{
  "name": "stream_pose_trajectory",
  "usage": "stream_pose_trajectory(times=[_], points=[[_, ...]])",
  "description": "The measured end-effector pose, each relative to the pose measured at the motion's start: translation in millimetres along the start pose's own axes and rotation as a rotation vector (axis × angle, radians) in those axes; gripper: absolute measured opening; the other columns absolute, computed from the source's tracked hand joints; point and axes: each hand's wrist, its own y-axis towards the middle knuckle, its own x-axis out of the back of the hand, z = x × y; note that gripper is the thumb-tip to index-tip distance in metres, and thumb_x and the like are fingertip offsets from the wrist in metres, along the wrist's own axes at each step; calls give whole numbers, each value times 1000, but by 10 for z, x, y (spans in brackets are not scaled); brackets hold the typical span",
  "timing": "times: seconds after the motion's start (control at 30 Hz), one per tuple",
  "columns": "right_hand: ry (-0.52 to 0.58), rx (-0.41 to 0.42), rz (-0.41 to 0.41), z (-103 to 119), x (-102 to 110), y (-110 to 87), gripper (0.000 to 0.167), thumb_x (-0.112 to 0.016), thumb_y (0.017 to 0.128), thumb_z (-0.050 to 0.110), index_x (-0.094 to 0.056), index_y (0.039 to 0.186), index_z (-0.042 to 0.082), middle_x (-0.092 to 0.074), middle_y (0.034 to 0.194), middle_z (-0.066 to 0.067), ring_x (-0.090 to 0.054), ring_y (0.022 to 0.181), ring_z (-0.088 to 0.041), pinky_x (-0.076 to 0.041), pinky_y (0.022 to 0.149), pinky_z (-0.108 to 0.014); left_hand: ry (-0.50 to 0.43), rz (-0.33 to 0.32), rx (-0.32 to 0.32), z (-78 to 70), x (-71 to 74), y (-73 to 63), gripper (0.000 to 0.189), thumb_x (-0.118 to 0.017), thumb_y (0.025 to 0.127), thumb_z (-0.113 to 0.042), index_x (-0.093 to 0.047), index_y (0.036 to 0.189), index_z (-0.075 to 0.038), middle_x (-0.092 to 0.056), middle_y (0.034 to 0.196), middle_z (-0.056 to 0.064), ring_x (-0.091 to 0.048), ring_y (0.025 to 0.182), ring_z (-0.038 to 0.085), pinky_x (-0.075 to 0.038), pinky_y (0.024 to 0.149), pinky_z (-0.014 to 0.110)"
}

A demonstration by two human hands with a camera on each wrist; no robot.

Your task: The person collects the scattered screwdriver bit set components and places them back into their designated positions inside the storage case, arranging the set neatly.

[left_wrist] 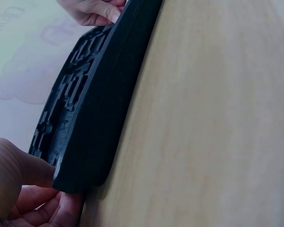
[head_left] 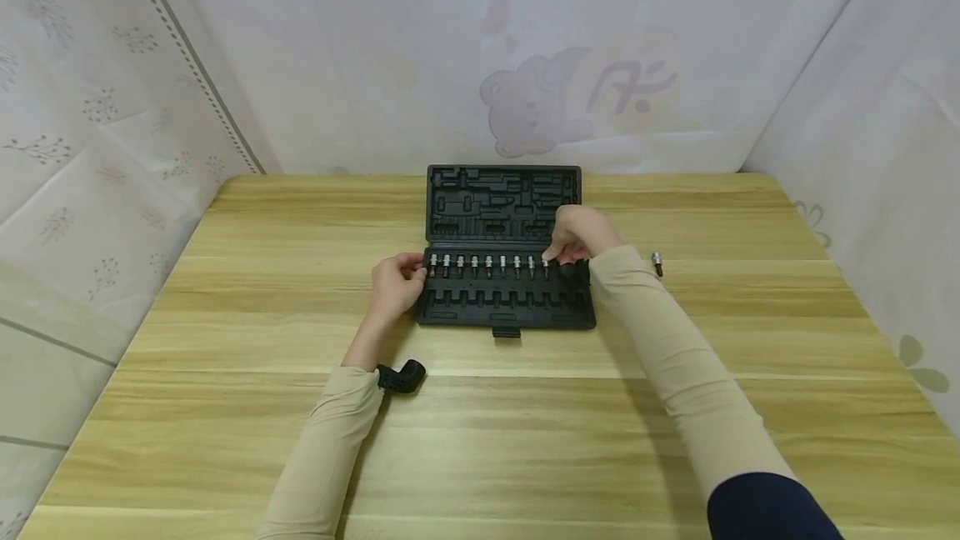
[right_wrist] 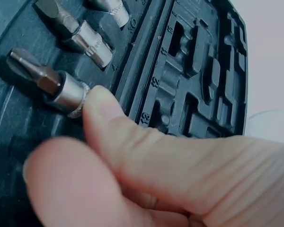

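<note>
Touching the knurled collar of the Phillips bit socket (right_wrist: 68,92) with one fingertip of my right hand (head_left: 577,232), I pinch nothing there; the nearest other digit stands apart. That socket is the rightmost I can see in the row in the black bit-set case (head_left: 457,317). Level pressure on the collar would probably seat it squarely without nudging the flat-blade bit socket (right_wrist: 91,43) beside it. My left hand (head_left: 396,283) grips the case's left edge, thumb above and fingers curled below, which should stop it sliding. The open lid (head_left: 487,188) lies close behind my right hand, and a loose bit socket (head_left: 657,263) sits to its right; the widest room seems forward of the latch (head_left: 506,332), over the wooden table (head_left: 480,440).
</note>
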Motion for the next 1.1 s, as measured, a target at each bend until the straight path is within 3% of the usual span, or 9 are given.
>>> stream_pose_trajectory(times=[0.13,0.23,0.37,0.43,0.7,0.93,1.1], points=[[-26,17,-18,-29,4,15,46,-66,87,28,-58,119,-5,-60,61,1,-51,52,-7,-41,53,-18,-6,5,7,4,-4,6,22,-59,86,1,-66,106,7,-65,91,18,-61,79,26,-49,69,30],[-26,15,-12,-61,9,43,35,-71,83,32,-67,99,0,-60,61,2,-53,53,-6,-42,53,-18,-2,8,7,9,-8,9,22,-59,86,1,-66,106,7,-65,91,18,-61,80,26,-49,69,31],[-48,-10,13,-46,4,31,28,-69,84,33,-64,75,8,-59,58,3,-52,51,-5,-41,52,-16,2,5,1,3,-7,8,22,-59,86,1,-66,106,7,-66,91,18,-61,80,26,-49,69,31],[-85,-12,13,-21,-1,1,29,-64,89,32,-63,70,10,-58,58,3,-50,51,-5,-40,51,-16,1,2,3,-1,-5,5,22,-59,86,1,-66,106,7,-66,91,18,-61,80,26,-49,69,31],[-176,-26,-16,58,4,-3,30,-64,88,35,-66,74,9,-60,62,2,-49,52,-6,-41,52,-18,-3,-1,11,5,-1,9,22,-60,86,1,-66,106,7,-65,90,18,-60,79,25,-48,67,28],[-238,30,-89,72,-29,18,29,-68,85,34,-71,81,5,-66,65,0,-56,55,-10,-47,56,-22,-4,9,16,13,-1,5,22,-60,86,0,-66,106,6,-65,91,17,-60,79,24,-48,67,28],[-213,54,-87,17,-31,22,33,-67,86,34,-70,94,1,-65,68,-1,-57,58,-11,-50,63,-27,-8,9,6,7,2,8,22,-59,86,0,-66,106,7,-65,90,17,-60,79,25,-48,68,30]])
